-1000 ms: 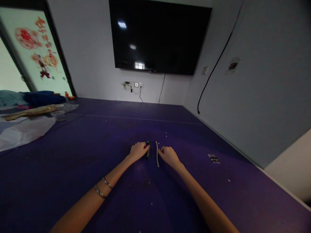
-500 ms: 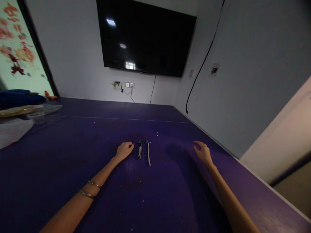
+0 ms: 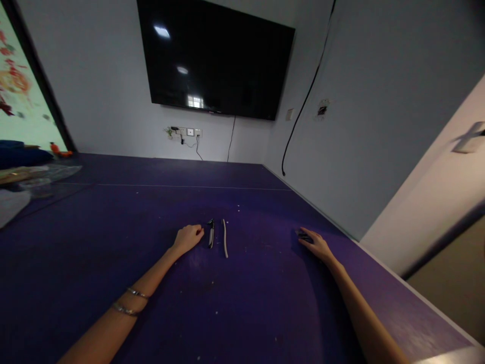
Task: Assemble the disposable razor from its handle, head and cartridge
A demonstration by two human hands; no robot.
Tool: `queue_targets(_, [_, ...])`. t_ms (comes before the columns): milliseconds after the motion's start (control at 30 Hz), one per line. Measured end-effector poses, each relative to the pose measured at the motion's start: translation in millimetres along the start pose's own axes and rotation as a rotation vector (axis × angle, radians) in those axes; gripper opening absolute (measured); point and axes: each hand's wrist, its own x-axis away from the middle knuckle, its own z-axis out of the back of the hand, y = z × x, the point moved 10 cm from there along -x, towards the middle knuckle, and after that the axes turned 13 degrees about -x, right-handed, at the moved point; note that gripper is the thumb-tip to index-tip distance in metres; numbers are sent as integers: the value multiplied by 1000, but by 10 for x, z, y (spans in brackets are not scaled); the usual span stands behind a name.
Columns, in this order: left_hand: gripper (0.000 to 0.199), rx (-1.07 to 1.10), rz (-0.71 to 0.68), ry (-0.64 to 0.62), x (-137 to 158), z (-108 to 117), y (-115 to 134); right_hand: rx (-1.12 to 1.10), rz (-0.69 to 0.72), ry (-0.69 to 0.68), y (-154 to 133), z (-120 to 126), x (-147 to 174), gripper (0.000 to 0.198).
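My left hand (image 3: 188,238) rests on the purple tabletop with its fingers curled in, and I see nothing in it. Just right of its knuckles lies a small razor-like tool (image 3: 211,234) with a dark head and a grey handle. Beside that is a thin, slightly bent whitish stick (image 3: 225,239); its kind is unclear. Well to the right, my right hand (image 3: 317,244) is low over the table, thumb and fingers apart. Between its fingertips is a dark patch (image 3: 304,235); whether it is shadow or a small object I cannot tell.
The purple table (image 3: 242,303) meets a grey wall at the back and right. A black cable (image 3: 303,115) hangs at the right. Plastic bags (image 3: 34,177) and dark blue cloth (image 3: 20,155) lie at the far left. A television (image 3: 220,60) hangs above.
The view has turned slightly right. My right hand has come lower onto the table, and a dark patch now shows at its fingertips. My left hand stays beside the razor-like tool.
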Motion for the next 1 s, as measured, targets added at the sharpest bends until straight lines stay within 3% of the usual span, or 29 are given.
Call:
queue_targets(167, [32,2,-3,4,11,11,8,20,10,-144,50,-125,5,51])
queue_targets(467, [31,-5,-12,16,2,-16,4,-49,-10,-120,23,-96,-20,53])
queue_targets(600, [32,-8,-24,22,0,-18,12,-33,-12,-40,-20,-60,-36,61])
queue_targets(800, [32,9,7,-11,19,-9,3,-78,131,-12,-505,-301,-85,63])
queue_targets(1000, [32,20,20,-26,42,18,13,-207,220,-184,-1254,-907,-108,62])
